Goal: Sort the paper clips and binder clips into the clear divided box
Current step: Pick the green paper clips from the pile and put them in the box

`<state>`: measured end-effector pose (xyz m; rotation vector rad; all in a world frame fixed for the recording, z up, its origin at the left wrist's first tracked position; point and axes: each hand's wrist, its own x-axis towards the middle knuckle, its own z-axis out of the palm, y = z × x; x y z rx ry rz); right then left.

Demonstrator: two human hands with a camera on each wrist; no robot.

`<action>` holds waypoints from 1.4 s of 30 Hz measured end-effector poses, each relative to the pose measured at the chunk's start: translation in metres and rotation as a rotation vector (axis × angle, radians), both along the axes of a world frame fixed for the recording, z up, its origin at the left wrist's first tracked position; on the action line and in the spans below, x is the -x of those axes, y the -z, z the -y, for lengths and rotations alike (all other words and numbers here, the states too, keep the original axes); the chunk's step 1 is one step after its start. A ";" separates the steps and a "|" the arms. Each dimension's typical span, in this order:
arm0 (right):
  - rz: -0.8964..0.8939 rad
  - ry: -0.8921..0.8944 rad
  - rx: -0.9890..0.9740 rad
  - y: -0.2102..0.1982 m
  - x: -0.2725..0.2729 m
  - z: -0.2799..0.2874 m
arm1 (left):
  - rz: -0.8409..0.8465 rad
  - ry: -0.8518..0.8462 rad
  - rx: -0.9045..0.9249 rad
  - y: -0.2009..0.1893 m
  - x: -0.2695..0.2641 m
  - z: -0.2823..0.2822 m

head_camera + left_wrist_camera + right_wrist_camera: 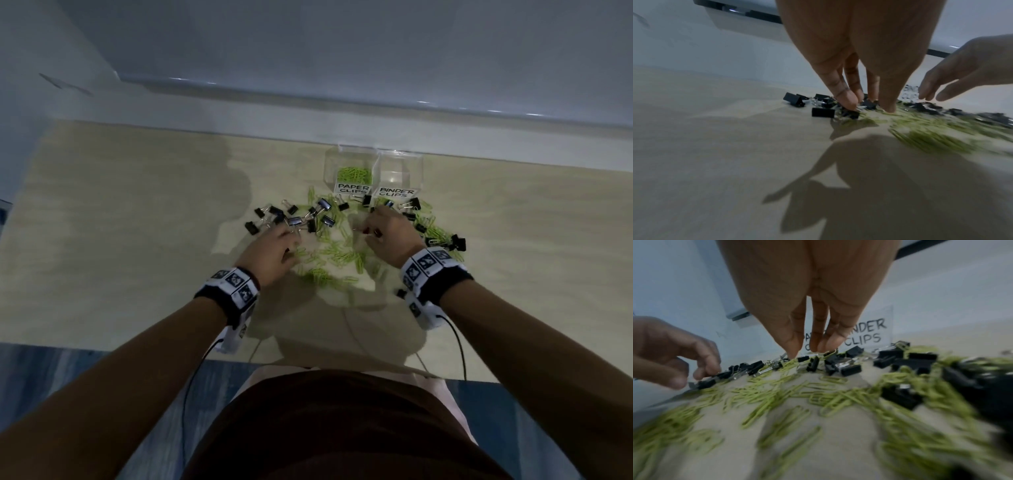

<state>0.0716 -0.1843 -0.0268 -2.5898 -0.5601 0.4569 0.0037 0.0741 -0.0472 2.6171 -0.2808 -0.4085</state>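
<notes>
Black binder clips (294, 222) and green paper clips (339, 255) lie mixed on the beige table. Behind them stands the clear divided box (376, 161), labelled PAPER CLIPS and BINDER CLIPS. Green clips lie in its left compartment (354, 173). The right compartment (399, 171) looks bare. My left hand (274, 250) reaches into the left cluster, its curled fingertips (849, 104) and thumb pinching at a binder clip (705, 384). My right hand (388, 233) hovers just before the box with fingers (793, 352) pointing down, tips touching the pile and holding nothing I can see.
A white wall ledge (308, 113) runs behind the box. The table's near edge (137, 353) is close to my body. Cables (459, 342) trail from both wrist bands. More binder clips (455, 241) sit to the right of my right hand.
</notes>
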 end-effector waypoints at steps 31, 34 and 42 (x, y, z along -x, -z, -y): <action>-0.310 0.424 -0.262 -0.011 0.015 0.007 | -0.282 0.026 0.109 -0.011 -0.019 0.060; -0.224 0.440 -0.311 -0.033 -0.019 0.006 | -0.338 0.037 0.137 -0.026 -0.043 0.061; -0.018 0.408 -0.089 -0.043 -0.102 -0.031 | -0.066 -0.273 0.239 -0.074 -0.139 0.078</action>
